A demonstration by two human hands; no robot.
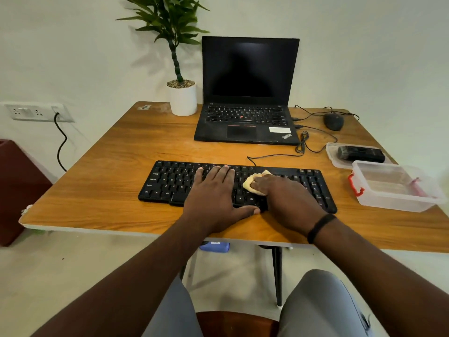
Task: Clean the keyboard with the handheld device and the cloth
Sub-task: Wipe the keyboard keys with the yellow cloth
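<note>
At frame centre, the left hand [213, 190] lies flat on the keyboard [170, 183] to steady it on the table [109, 154], while the right hand [284, 193] grips the cloth [250, 183], wiping keys; the handheld device [362, 153] sits aside, right.

Black keyboard [170, 183] flat, yellow cloth [250, 183] bunched on its keys.
</note>
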